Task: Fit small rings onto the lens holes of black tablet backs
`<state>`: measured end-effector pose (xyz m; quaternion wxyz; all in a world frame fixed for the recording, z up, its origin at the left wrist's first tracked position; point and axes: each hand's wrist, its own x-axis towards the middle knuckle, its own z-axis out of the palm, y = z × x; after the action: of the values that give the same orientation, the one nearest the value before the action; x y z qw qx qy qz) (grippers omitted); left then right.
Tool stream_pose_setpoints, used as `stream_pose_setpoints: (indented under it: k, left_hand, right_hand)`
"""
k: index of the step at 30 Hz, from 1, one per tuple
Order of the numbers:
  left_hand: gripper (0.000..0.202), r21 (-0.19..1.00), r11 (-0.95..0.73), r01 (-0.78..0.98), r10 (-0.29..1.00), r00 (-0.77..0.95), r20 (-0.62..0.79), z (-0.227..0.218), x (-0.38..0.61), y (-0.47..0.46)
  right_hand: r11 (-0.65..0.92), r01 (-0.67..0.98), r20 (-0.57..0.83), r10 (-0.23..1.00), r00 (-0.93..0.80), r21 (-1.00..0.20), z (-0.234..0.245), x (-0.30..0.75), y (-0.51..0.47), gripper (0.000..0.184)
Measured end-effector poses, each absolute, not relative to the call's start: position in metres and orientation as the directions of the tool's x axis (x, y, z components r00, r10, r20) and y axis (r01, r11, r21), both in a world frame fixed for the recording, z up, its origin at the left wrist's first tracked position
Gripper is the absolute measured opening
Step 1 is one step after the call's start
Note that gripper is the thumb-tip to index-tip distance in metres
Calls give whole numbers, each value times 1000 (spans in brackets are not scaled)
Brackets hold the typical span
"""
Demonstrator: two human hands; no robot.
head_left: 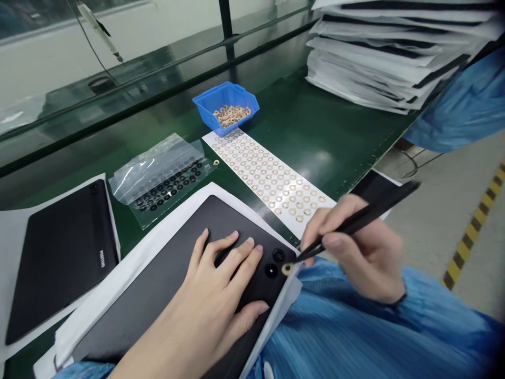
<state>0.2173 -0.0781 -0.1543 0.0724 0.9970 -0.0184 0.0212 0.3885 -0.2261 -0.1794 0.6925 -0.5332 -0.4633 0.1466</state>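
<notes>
Head view, ring at the lens:
1. On the right hand (359, 258), fingers (321, 223) clamp black tweezers (366, 218) holding a tan ring (287, 269) just beside the dark device (165, 300) camera lens (278, 256), near the worktop (300, 116) front edge.
2. On the left hand (221, 279), fingers spread apart, pinning the device; this calls for a steady line-up.

Stacked white sheets (394, 58) and yellow-black floor tape (462, 252)

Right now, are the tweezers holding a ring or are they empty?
Holding one: the black tweezers in the right hand pinch a pale ring at their tips.
</notes>
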Motion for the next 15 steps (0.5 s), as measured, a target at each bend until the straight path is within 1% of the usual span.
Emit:
stream_pose_setpoints:
  k: [2, 4, 5, 6, 7, 8, 11, 13, 15]
  left_hand:
    - [45, 171, -985, -23, -17, 999, 35, -152, 219, -79]
    - [44, 200, -980, -11, -7, 1000, 23, -150, 221, -80]
    - [44, 213, -977, -7, -5, 1000, 12, -148, 222, -80]
    - [44, 224, -975, -5, -4, 1000, 2, -147, 223, -80]
    - [45, 236, -972, -4, -6, 1000, -5, -146, 224, -80]
    - [45, 249, -968, -6, -8, 1000, -9, -145, 224, -80]
    - [46, 288, -958, -7, -12, 1000, -16, -144, 224, -79]
    - [47, 308, -951, -2, -5, 1000, -10, -144, 223, -79]
    - [47, 320, -948, -6, -3, 1000, 10, -145, 223, -79]
  right_hand:
    - [339, 440, 545, 653, 526, -831, -162, 406, -213, 6]
    - [291, 584, 615, 618, 490, -758, -142, 430, -187, 10]
    - [288, 624, 641, 611, 465, -727, -132, 442, -169, 12]
    - [307, 628, 654, 610, 447, -715, -123, 455, -149, 14]
    - [322, 601, 638, 634, 437, -731, -115, 468, -127, 14]
    - [320, 605, 643, 622, 446, -729, -110, 481, -104, 14]
    - [216, 701, 600, 713, 362, -679, -106, 517, -40, 7]
    - [133, 762, 544, 777, 316, -633, -111, 536, -10, 10]
    - [100, 801, 537, 789, 299, -591, -114, 548, 6, 10]
